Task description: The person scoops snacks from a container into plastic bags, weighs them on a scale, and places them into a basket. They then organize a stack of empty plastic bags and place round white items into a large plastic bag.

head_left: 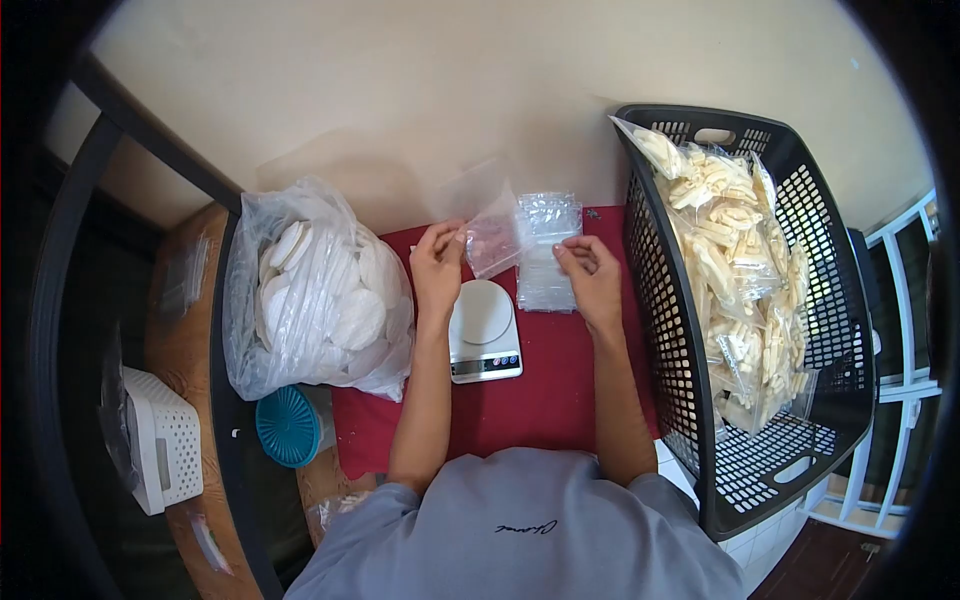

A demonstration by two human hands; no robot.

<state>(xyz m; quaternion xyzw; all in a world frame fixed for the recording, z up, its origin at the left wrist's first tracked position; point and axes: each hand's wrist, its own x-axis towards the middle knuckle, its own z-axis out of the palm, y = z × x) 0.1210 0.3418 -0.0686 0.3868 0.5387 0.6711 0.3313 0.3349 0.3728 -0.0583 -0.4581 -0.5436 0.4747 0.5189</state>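
My left hand (438,262) pinches the edge of a clear plastic bag (495,238), which hangs in the air above the red cloth. Below it, a white digital scale (484,325) with a round plate lies between my forearms, nothing on its plate. To the right of the held bag is a stack of flat clear bags (546,260). My right hand (592,275) is at the right edge of this stack, thumb and fingers close together; whether it grips a bag is too small to tell.
A large clear bag of white round pieces (330,300) stands left. A black basket (700,400) of packed pale strips stands right. A teal lidded container (288,427) is at lower left, a white perforated basket (180,440) farther left. The red cloth (550,400) covers the table.
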